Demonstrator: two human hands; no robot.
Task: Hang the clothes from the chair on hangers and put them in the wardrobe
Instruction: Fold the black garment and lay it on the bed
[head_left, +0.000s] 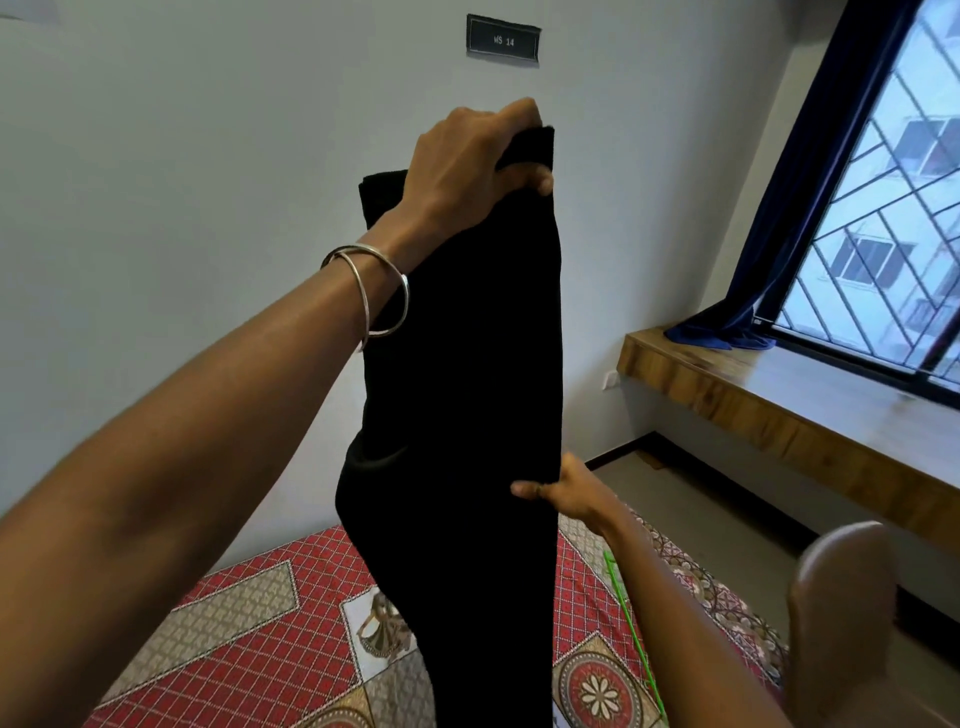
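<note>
above the bed (249, 613), in front of the wall: black trousers (457, 389), held up and hanging lengthwise, long axis close to upright, lower end dropping out of view past the bottom edge. top end pinched in the left hand (478, 150), fingers curled over the folded edge, thumb beneath, arm raised high with two bangles (371, 291) at the wrist. lower down, on the right edge of the cloth, gripped by the right hand (569, 488), thumb lying across the front, remaining fingers hidden behind the fabric. both hands thus closed on the same garment, left well above right, cloth stretched between them. on the bedspread just under the right forearm, a thin green hanger (631, 639), only partly seen. likely step in hand: straightening or folding the trousers lengthwise before draping over the hanger bar. nearer to the hanger: the right hand, directly above it; so probably a matter of lowering the cloth down and to the right. no wardrobe or chair in view. to the right, a window ledge (753, 389) and dark curtain (810, 182).
</note>
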